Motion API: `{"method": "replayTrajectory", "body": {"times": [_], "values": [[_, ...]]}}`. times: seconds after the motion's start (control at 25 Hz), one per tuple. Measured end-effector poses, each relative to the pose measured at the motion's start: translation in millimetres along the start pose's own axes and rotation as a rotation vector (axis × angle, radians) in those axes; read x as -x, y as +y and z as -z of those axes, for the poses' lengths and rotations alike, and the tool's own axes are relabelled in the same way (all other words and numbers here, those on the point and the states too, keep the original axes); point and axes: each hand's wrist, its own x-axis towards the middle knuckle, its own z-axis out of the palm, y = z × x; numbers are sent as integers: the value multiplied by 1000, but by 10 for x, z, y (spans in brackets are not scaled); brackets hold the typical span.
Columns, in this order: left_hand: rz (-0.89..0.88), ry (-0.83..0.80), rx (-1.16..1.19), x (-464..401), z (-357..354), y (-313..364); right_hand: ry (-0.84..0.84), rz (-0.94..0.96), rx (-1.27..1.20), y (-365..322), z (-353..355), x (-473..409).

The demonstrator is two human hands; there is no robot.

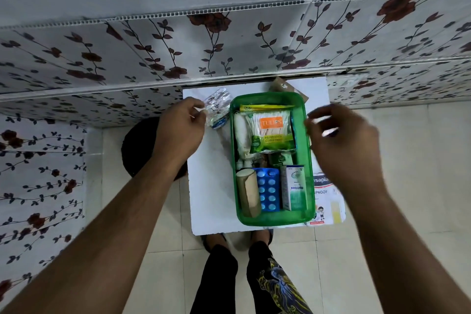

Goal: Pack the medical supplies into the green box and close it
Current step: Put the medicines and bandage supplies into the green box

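Note:
The green box (pixel 308 160) stands open on a white board (pixel 211 186). Inside lie a Tulips cotton-swab pack (pixel 274 132), a brown bandage roll (pixel 248 192), a blue blister strip (pixel 266 190), a small green-and-white carton (pixel 294 187) and several smaller items. My left hand (pixel 179 130) is left of the box, its fingertips pinching the edge of silver blister strips (pixel 216 107) on the board. My right hand (pixel 344 140) hovers blurred over the box's right rim, fingers curled; whether it holds anything I cannot tell. A plaster box (pixel 326 201) lies partly under the green box's right side.
A brown packet (pixel 281 85) lies behind the box at the board's far edge. Flower-patterned panels (pixel 153 58) rise behind and to the left. A dark round object (pixel 137 145) sits on the tiled floor left of the board. My legs (pixel 237 275) stand below it.

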Motion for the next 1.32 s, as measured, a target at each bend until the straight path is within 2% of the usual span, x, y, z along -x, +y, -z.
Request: {"method": "replayTrajectory", "body": {"times": [0.08, 0.2, 0.32, 0.6, 0.76, 0.88, 1.0, 1.08, 1.16, 1.32], "values": [[-106, 8, -238, -135, -43, -139, 68, -22, 42, 188, 6, -504], [-165, -61, -423, -303, -144, -180, -112, -28, 162, 384, -219, -1118], [-145, -38, -425, -384, -203, -123, -289, 35, 236, 402, -409, -1368], [-59, -36, -287, -503, -185, -135, -366, 126, 291, 436, -460, -1443], [9, -2, -231, -338, 36, -100, -330, 45, 190, 388, -258, -1278], [56, 60, -83, -58, 360, 35, -209, 8, 103, 297, -29, -993], [60, -1, 169, 301, 547, 412, -95, -56, 6, 278, 126, -725], [15, -56, 242, 479, 503, 664, -63, -102, -49, 283, 186, -574], [-40, -145, 212, 574, 347, 857, -25, -129, -91, 297, 250, -446], [-113, -352, 2, 719, -33, 1045, -21, -149, -142, 364, 318, -269]]}}
